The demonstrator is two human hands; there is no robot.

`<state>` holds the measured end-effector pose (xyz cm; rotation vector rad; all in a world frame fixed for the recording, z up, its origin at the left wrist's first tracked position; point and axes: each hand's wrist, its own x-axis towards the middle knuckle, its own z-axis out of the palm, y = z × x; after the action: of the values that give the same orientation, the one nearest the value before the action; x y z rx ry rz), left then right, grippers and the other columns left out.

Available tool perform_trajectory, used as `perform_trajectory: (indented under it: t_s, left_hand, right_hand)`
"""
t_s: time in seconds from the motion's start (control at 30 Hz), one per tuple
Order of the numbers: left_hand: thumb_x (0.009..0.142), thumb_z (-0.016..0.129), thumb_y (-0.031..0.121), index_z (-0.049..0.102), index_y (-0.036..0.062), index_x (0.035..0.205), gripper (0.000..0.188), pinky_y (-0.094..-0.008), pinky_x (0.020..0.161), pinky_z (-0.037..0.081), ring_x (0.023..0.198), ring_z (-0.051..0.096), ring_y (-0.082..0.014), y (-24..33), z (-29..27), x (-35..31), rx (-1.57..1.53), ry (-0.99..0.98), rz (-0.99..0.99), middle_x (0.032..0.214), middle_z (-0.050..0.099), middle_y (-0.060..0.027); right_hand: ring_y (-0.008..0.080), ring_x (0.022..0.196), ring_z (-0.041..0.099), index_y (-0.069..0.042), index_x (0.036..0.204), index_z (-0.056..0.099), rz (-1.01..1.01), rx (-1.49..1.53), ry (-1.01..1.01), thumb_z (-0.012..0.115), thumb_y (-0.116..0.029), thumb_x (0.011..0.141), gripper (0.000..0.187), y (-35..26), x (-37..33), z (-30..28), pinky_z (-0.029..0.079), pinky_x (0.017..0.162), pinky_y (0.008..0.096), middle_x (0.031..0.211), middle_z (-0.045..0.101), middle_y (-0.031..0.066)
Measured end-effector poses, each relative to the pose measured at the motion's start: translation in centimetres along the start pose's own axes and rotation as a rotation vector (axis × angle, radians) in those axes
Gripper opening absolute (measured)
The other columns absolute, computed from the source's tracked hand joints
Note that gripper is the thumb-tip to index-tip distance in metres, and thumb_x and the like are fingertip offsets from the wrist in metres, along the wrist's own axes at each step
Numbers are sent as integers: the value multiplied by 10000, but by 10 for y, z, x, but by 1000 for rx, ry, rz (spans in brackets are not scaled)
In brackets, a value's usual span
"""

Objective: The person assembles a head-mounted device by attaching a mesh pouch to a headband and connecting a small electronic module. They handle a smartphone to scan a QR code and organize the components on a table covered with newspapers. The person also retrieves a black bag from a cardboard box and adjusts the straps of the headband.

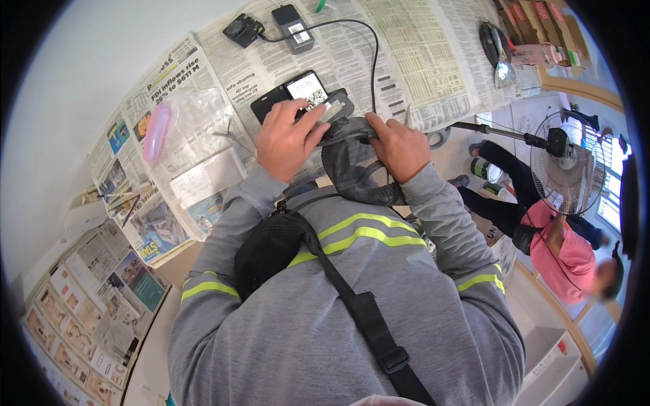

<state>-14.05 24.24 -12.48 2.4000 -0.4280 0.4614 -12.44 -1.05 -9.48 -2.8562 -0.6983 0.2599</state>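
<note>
Fingers of the right hand (pixel 401 145) were closed on the upper edge of a dark mesh item (pixel 362 172), which hung below their tips, toward the person's body. The mesh lay nearer the body than the phone (pixel 308 89) and to that phone's right, taking the phone as the landmark. The left hand (pixel 288 139) was just on the near side of the phone, its fingers bent and spread around a small pale piece (pixel 330 111); whether they gripped it or only touched it, one could not tell. Its thumb reached toward the near left edge of the mesh, so that the mesh's top sat between the two hands.

The phone stood out with a lit screen showing a square code, and a dark grey rounded device (pixel 343 101) lay just to its right, partly behind the pale piece. Beyond the phone, on the newspaper-covered surface (pixel 420 47), were a small black device (pixel 244 30) and a grey box (pixel 295 37) bearing a label. A black cable (pixel 374 57) passed over that box and curved down, right of the phone, to the right hand, where its end was hidden. Well left of the phone lay a pink oval case (pixel 157 132).
</note>
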Motion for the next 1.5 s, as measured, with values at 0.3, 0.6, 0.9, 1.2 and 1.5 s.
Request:
perform_trajectory:
  t_s: [0.3,0.6,0.9,1.2,1.5]
  left_hand:
    - [901,744,128,710,109,1190,292,-417,830,542,957,654,-318,5,11,11,25,-199,-15,1043,655,-111]
    - [895,749,82,697,27,1078,198,-426,833,560,978,670,-356,14,18,3,-101,-114,-100,1055,674,-136]
    - [889,759,74,728,32,1127,244,-419,787,573,915,694,-343,10,22,-3,-185,-133,-190,1074,688,-160]
    - [897,760,107,736,53,1089,201,-419,761,560,901,689,-348,8,13,-1,-140,-152,-173,1053,694,-143]
    - [921,734,118,711,59,1094,184,-420,757,551,872,674,-343,11,14,-5,-220,-59,-123,987,671,-130]
  right_hand:
    - [297,748,694,-179,1315,611,-60,-27,46,770,-235,843,501,-2,-3,3,547,618,432,815,637,74]
    - [323,785,718,-132,1239,607,-28,-36,60,739,-243,870,408,-9,-7,1,556,610,448,835,662,120]
    - [323,796,718,-126,1226,601,6,6,67,749,-230,863,406,-18,-10,-2,558,614,441,848,662,123]
    - [318,827,713,-143,1286,599,20,12,67,757,-230,859,463,-21,-12,-4,560,646,445,878,663,114]
    - [294,825,708,-158,1299,604,6,6,134,762,-224,843,487,-21,-17,-6,559,638,426,872,641,90]
